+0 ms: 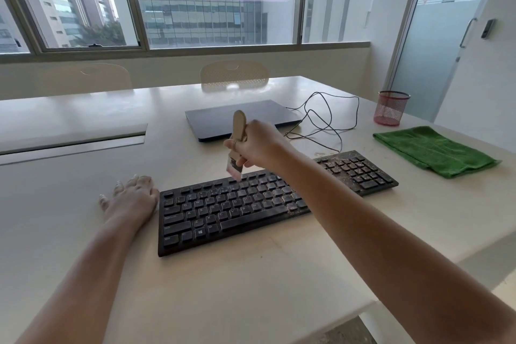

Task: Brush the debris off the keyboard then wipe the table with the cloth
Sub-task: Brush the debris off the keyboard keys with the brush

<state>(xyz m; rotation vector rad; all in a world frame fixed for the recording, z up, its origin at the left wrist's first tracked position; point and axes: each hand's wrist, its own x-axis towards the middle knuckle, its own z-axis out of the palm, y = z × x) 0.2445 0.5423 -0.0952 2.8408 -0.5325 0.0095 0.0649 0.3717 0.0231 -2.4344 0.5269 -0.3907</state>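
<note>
At frame centre, the right hand (258,145) curls its fingers around a wooden-handled brush (237,145), bristles over the black keyboard (251,204), whose right keys are gritty. The left hand (131,198) lies flat, fingers spread, on the smooth white table (83,204). A folded green cloth (435,149) sits right, beneath wide windows (217,22).

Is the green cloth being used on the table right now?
No, the green cloth lies folded at the table's right, untouched, while the right hand holds the brush.

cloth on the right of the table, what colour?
Green, plain, no pattern: the folded cloth lies right of the keyboard. Head view, the only one, shows it clearly.
</note>
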